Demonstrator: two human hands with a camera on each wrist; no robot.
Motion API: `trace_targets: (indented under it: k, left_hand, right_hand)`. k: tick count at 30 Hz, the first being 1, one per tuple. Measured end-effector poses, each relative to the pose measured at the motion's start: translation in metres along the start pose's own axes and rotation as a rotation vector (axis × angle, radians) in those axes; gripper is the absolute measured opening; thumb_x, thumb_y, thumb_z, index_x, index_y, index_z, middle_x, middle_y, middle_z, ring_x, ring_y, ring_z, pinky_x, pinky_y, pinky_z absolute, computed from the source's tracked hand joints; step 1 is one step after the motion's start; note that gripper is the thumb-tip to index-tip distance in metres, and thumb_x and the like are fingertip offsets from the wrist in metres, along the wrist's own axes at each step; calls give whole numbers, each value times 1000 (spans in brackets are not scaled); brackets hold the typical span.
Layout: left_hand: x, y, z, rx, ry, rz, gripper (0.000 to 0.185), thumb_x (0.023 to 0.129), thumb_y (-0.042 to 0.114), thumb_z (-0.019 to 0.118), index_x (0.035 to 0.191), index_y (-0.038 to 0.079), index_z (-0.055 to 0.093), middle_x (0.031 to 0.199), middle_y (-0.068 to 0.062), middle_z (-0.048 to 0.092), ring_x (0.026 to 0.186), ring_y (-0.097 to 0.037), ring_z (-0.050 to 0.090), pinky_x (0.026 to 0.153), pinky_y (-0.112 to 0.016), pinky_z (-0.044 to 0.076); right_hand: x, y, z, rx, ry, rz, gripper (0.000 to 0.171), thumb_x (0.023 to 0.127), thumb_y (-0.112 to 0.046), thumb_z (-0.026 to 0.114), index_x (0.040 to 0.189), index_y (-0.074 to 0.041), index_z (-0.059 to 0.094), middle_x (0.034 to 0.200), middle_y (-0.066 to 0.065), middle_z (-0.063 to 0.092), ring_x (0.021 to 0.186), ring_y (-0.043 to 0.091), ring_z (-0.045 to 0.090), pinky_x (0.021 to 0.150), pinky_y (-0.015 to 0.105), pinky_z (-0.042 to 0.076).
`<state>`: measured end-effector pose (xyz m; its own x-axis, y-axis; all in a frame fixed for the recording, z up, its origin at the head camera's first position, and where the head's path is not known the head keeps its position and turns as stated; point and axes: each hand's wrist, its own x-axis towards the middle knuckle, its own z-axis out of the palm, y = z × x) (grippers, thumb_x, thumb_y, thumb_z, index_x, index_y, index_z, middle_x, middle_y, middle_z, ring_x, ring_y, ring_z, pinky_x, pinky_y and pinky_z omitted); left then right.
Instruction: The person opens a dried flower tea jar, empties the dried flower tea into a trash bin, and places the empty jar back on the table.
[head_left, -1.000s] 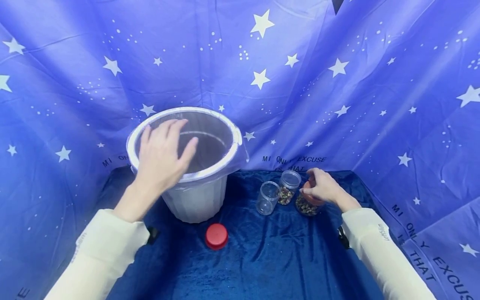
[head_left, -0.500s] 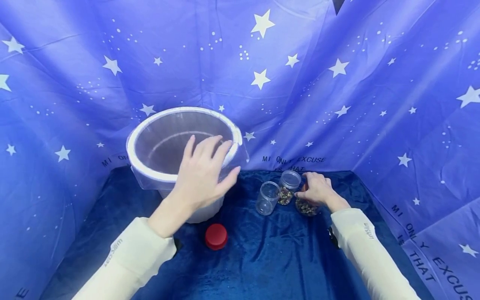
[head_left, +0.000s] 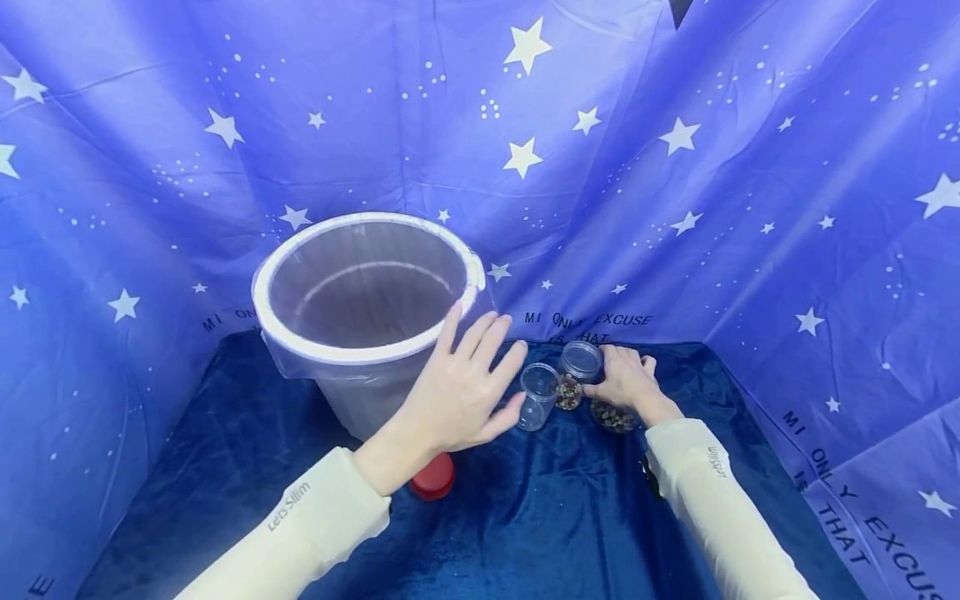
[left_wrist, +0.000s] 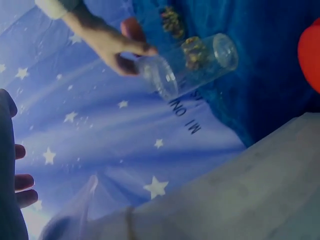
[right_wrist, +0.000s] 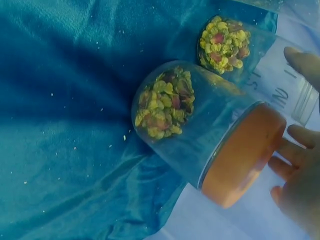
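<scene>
My left hand [head_left: 461, 392], fingers spread and holding nothing, hovers in front of the bucket's right side, close to an empty clear jar [head_left: 534, 412]. Beyond that jar stands another uncovered clear jar [head_left: 581, 362] with yellow-green and reddish bits at its bottom. My right hand [head_left: 628, 382] is at the third jar [right_wrist: 185, 135], which holds similar bits under an orange lid [right_wrist: 245, 155]. In the right wrist view its fingertips lie right at the lid, loosely bent, with the thumb reaching toward the uncovered jar's rim. From the head, the right hand hides the orange lid.
A white bucket [head_left: 367, 354] with a clear plastic liner over its rim stands at the left. A red lid [head_left: 432, 479] lies on the dark blue cloth [head_left: 555, 517], partly behind the left forearm. Starry blue curtains [head_left: 450, 100] enclose the back and sides.
My left hand has moved from over the bucket's opening right and down toward the empty jar. My right hand has shifted slightly left, off the orange lid's top toward the uncovered jar.
</scene>
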<state>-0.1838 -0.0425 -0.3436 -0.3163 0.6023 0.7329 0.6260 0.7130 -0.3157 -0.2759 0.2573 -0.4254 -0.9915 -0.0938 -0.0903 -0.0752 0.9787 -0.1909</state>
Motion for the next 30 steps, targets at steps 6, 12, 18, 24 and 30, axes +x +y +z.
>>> trace_targets:
  k: [6,12,18,24,30]
  left_hand:
    - [-7,14,11,5,-53,53,49,87,46,51,120,12,63,128,-17,61,121,-33,57,111,-61,34]
    - [-21,25,25,-9,-170,72,49,87,49,51,121,16,62,126,-13,62,122,-31,56,114,-59,32]
    - [-36,30,38,-60,-292,-3,49,89,50,50,124,16,59,126,-12,61,119,-29,57,112,-57,34]
    - [-46,36,42,-208,-417,-156,49,90,46,56,127,14,57,124,-10,60,117,-26,58,102,-45,47]
    - [-47,37,45,-376,-548,-353,52,92,46,54,132,13,54,125,-8,60,114,-25,60,95,-40,51]
  right_hand:
    - [1,-4,5,-46,3,38,90,81,-51,73,139,9,39,137,34,47,127,51,40,101,66,25]
    - [3,-6,10,-65,39,45,92,81,-56,71,138,9,38,134,34,49,124,49,43,99,65,27]
    - [1,-7,12,-63,67,47,88,85,-56,67,137,9,40,132,33,52,121,49,45,97,65,29]
    - [0,-7,16,-26,76,51,88,86,-54,66,138,10,38,133,34,51,121,49,44,97,65,28]
    - [1,-9,18,18,87,54,86,84,-52,70,136,9,39,127,34,54,116,48,48,96,64,26]
